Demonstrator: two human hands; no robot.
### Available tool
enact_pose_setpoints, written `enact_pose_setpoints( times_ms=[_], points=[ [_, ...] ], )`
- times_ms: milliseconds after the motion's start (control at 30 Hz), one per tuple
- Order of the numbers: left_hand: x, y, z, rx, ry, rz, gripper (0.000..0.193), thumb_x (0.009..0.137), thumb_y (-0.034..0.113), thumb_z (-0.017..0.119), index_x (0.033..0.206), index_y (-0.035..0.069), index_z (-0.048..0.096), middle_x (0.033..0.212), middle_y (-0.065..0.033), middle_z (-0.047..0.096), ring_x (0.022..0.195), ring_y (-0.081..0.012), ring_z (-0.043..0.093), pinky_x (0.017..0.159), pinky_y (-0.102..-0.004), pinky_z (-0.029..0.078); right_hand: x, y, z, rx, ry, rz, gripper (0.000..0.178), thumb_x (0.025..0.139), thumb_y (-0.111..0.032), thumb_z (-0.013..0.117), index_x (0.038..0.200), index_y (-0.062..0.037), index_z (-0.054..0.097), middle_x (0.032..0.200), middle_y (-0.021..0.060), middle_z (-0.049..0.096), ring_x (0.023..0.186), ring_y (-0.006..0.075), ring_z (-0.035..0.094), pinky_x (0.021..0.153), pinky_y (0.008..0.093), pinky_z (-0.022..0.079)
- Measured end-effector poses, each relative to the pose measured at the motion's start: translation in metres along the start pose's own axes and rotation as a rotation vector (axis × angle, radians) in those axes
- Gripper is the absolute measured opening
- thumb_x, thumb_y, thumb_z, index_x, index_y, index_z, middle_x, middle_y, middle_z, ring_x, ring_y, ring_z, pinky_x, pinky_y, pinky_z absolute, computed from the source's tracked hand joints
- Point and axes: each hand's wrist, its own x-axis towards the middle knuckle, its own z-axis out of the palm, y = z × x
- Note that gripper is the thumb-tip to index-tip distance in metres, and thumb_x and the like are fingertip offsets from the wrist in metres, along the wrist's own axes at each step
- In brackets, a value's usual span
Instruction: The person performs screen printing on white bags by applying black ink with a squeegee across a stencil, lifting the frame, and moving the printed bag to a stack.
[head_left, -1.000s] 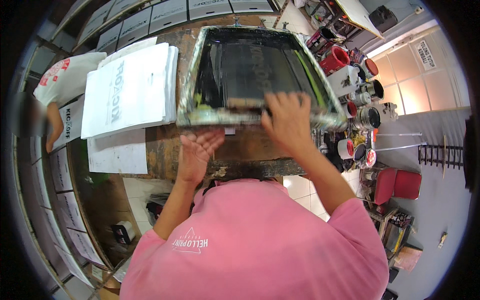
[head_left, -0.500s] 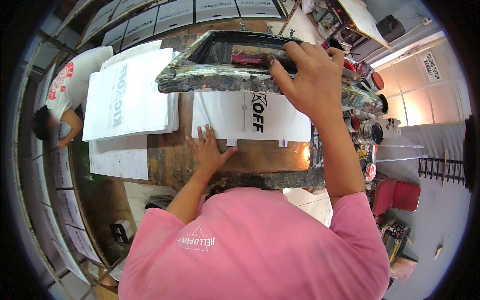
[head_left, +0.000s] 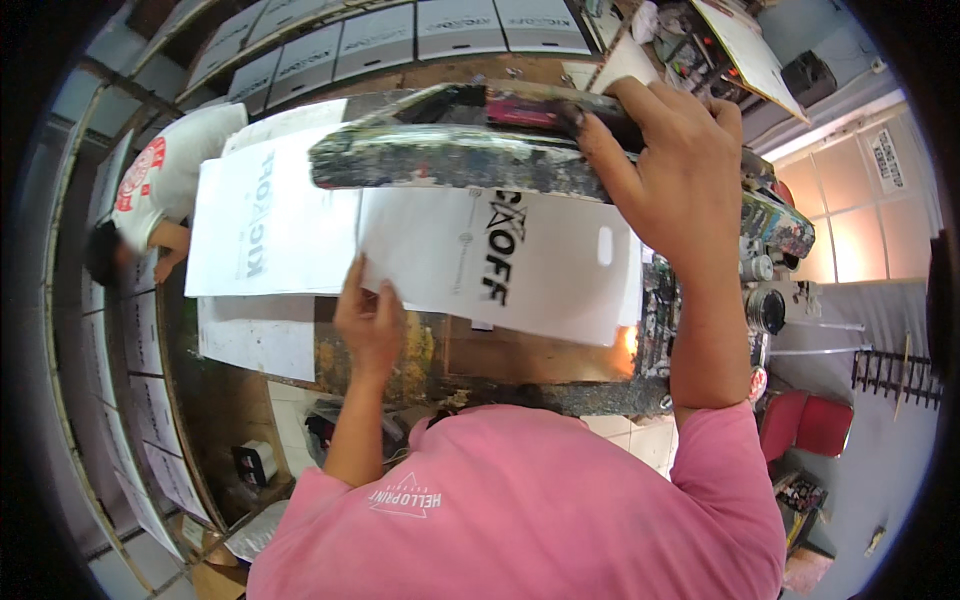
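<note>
A white flat bag (head_left: 560, 280) with bold black print and an oval handle hole slants over the work board (head_left: 540, 350), its near right side lifted. My left hand (head_left: 372, 325) is closed at its left edge, fingertips pinching it. Above, a paint-crusted screen-printing frame (head_left: 450, 160) is tilted up and covers the bag's far part. My right hand (head_left: 675, 165) is closed round the dark squeegee (head_left: 530, 108) lying in the frame, its thumb stained black. The frame's mesh is mostly hidden. Left of the bag, a stack of white printed bags (head_left: 240, 225) overlaps the table.
Another person (head_left: 180, 165) bends over at the far left, beside racks of printed bags (head_left: 155, 430). More printed bags (head_left: 375, 45) line the back. Paint cans (head_left: 766, 310) crowd the table's right side; a red chair (head_left: 805, 425) stands beyond.
My left hand has gone from lying spread at the bag's near left corner to pinching its edge, further left. The bag has shifted and turned; the frame's near side looks higher.
</note>
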Motion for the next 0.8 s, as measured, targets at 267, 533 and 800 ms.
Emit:
enact_pose_setpoints(
  times_ms=[267, 533, 800],
  points=[
    [0.092, -0.038, -0.189, 0.559, 0.212, 0.236, 0.073, 0.076, 0.002, 0.069, 0.147, 0.003, 0.055, 0.096, -0.0122, 0.068, 0.065, -0.0131, 0.052, 0.064, -0.0294, 0.05, -0.025, -0.016, -0.001, -0.043, -0.051, 0.024, 0.038, 0.09, -0.041, 0.07, 0.104, -0.0064, 0.071, 0.092, 0.0111, 0.068, 0.093, 0.0298, 0.064, 0.09, 0.0468, 0.039],
    [0.186, -0.037, -0.271, 1.158, 0.404, -0.011, 0.084, 0.08, 0.033, 0.086, 0.15, 0.003, 0.051, 0.145, -0.0377, 0.05, 0.126, -0.0404, 0.062, 0.109, -0.0456, 0.048, -0.043, -0.023, 0.004, 0.02, -0.024, 0.079, 0.051, 0.089, -0.039, 0.071, 0.126, -0.0041, 0.065, 0.101, 0.0155, 0.069, 0.095, 0.0312, 0.063, 0.091, 0.046, 0.04],
    [-0.072, 0.024, -0.012, -0.915, -0.378, -0.432, 0.088, 0.095, 0.074, 0.055, 0.15, 0.005, 0.045, 0.136, -0.0155, 0.06, 0.131, -0.0304, 0.055, 0.116, -0.0516, 0.041, -0.147, -0.018, 0.05, 0.14, -0.719, -0.118, 0.055, 0.088, -0.032, 0.073, 0.136, -0.0076, 0.059, 0.108, 0.0154, 0.065, 0.106, 0.0335, 0.062, 0.092, 0.0504, 0.047]
  ],
)
